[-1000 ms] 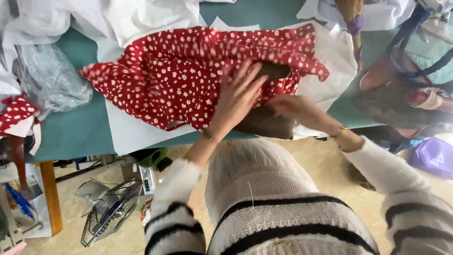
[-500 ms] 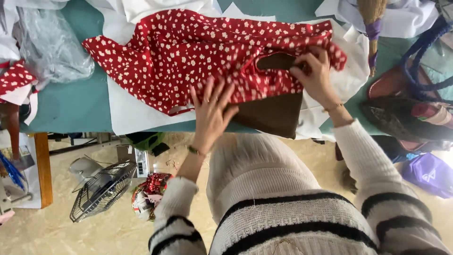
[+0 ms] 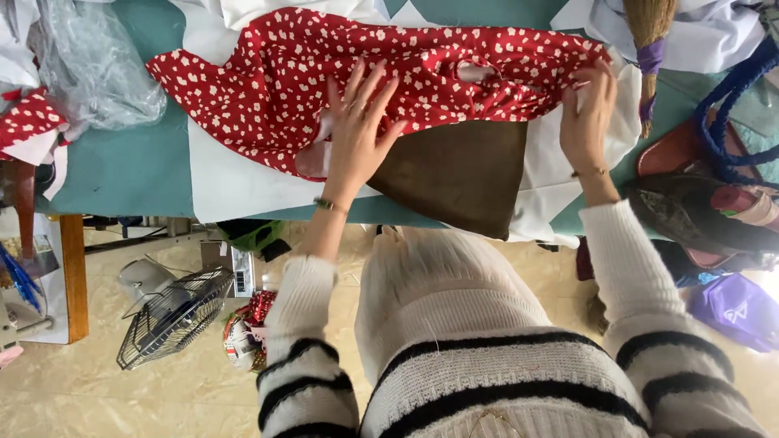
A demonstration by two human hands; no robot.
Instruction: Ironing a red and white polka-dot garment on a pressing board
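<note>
Garment (image 3: 422,69) lengthwise L-R under hands (image 3: 357,134).

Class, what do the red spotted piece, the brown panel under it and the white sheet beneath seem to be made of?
Red piece: thin woven cloth, matte; it drapes and wrinkles. Brown panel: stiff, flat, dull, perhaps card or leather. White sheet: probably paper, flat with straight edges.

A clear plastic bag (image 3: 93,69) lies crumpled at the table's (image 3: 122,174) left end; a purple pouch (image 3: 738,308) with a white mark sits on the floor at right; a small white label (image 3: 242,280) — black-striped — hangs under the table's front edge.
</note>
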